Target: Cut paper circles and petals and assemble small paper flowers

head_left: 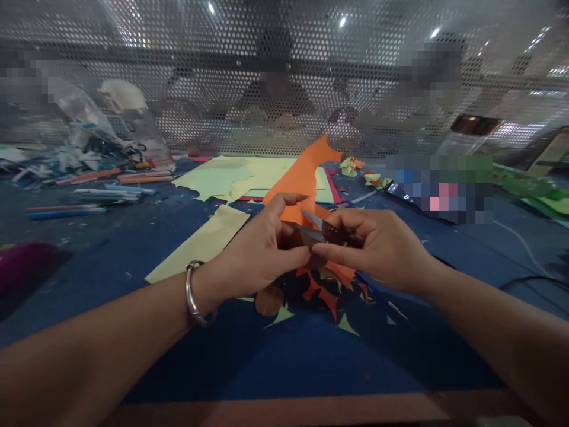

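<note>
My right hand [371, 240] is closed around a small pair of scissors [313, 220], its grey blades pointing left and parted. Just left of the blades, my left hand [271, 240] has thumb and fingers bent around a piece of paper, mostly hidden and in shadow. A large cut orange sheet of paper [300, 172] rises behind both hands. Under them lie orange scraps [328, 301], pale green scraps [349, 324] and a rounded brown piece [269, 300]. A silver bangle [192, 296] circles my left wrist.
Pale yellow paper [200, 240] lies left, with more pale sheets [217, 176] behind. Coloured pens [111, 193] and a white-capped bottle [133, 121] stand farther left. A phone [427, 193], crumpled paper [351, 166] and a jar [466, 136] are right. A perforated metal panel [213, 89] closes the back.
</note>
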Available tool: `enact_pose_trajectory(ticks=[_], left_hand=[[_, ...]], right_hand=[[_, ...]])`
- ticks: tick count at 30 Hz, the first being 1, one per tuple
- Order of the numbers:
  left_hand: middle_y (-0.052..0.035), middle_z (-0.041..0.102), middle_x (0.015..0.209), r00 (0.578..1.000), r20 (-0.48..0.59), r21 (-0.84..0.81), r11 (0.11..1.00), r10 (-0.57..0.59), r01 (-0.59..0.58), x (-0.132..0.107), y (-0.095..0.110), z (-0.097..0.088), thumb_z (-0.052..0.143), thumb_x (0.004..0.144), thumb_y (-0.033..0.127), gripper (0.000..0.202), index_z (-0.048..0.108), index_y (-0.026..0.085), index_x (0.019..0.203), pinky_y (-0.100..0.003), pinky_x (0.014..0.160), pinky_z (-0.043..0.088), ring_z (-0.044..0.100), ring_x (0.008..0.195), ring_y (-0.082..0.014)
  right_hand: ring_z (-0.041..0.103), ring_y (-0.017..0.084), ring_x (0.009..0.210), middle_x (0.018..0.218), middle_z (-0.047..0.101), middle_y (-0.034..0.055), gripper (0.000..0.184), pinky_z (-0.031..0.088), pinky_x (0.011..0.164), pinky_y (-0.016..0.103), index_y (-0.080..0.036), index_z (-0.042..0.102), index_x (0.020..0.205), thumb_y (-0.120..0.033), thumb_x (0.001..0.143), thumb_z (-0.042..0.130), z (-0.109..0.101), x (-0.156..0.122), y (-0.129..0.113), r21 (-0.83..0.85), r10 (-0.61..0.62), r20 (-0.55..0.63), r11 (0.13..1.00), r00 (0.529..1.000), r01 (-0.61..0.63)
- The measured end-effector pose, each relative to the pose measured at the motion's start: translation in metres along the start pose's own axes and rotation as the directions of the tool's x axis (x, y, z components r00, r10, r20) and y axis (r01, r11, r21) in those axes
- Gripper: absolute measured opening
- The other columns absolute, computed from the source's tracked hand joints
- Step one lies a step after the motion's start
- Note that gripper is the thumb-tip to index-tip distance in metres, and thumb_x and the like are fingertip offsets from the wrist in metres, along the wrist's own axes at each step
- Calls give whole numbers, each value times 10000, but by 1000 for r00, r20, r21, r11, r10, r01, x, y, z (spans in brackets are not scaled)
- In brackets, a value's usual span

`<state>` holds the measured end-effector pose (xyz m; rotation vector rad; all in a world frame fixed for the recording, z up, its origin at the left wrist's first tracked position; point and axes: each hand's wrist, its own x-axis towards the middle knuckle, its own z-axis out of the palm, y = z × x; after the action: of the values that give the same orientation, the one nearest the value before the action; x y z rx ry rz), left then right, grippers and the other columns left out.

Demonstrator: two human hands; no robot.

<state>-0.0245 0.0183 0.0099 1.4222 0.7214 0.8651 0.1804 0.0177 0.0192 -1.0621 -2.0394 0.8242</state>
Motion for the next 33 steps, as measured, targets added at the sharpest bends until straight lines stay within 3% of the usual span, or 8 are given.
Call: enact_pose_trajectory(ticks=[4,7,10,12,18,23,29,33], left_hand=[[15,736,829,997,-74,-141,990,-19,9,1,-3,-1,781,792,81,655,416,218,1318,-259,755,559,711,754,-130],[2,731,853,994,-79,-281,958,-72,47,2,-3,0,836,754,115,475,571,169,1144,-258,805,559,699,778,-118],[-4,709,821,993,-77,-294,954,-86,60,1,-1,2,862,749,183,248,669,129,894,-230,781,547,669,775,-110],[-2,703,809,993,-98,-268,963,-61,33,1,-1,2,867,755,223,210,691,130,822,-220,744,537,648,753,-105],[-2,706,856,983,-179,-174,983,26,-58,3,-6,-1,846,780,248,216,714,151,919,-249,770,527,639,789,-124],[7,693,849,970,-224,-34,994,98,-108,6,-8,-4,766,842,215,122,692,160,922,-217,681,472,603,755,-110],[3,712,878,967,-225,-22,991,122,-130,6,-5,-7,756,854,207,118,704,163,951,-212,704,470,605,796,-114],[1,713,869,982,-166,-52,994,88,-97,4,-7,-5,763,857,213,107,723,153,937,-212,717,486,610,785,-110]], right_hand=[[415,82,532,602,507,-51,232,316,462,217,-176,621,729,-332,809,772,0,0,-5,84,25,-65,996,998,-19],[422,78,495,576,519,-55,250,299,429,212,-184,605,725,-337,807,785,1,-1,-9,106,39,-122,994,992,-26],[412,68,455,552,510,-64,305,285,405,213,-188,589,720,-398,826,782,2,-2,-9,103,38,-149,994,988,-23],[409,65,440,544,508,-67,318,285,398,214,-187,602,737,-432,832,780,1,-3,-8,91,40,-146,995,989,-27],[417,77,498,609,551,-33,337,288,430,216,-170,661,836,-494,925,659,-7,-3,-6,-22,91,-39,996,995,-92],[377,80,500,585,493,-40,433,275,441,229,-169,668,801,-562,958,580,-12,0,-3,-61,93,69,994,993,-89],[395,85,493,572,490,-43,492,269,449,239,-164,690,849,-636,937,580,-16,0,0,5,143,133,989,981,-145],[310,76,460,527,380,-77,465,230,424,236,-172,672,820,-613,939,588,-18,0,-2,123,129,168,981,977,-151]])
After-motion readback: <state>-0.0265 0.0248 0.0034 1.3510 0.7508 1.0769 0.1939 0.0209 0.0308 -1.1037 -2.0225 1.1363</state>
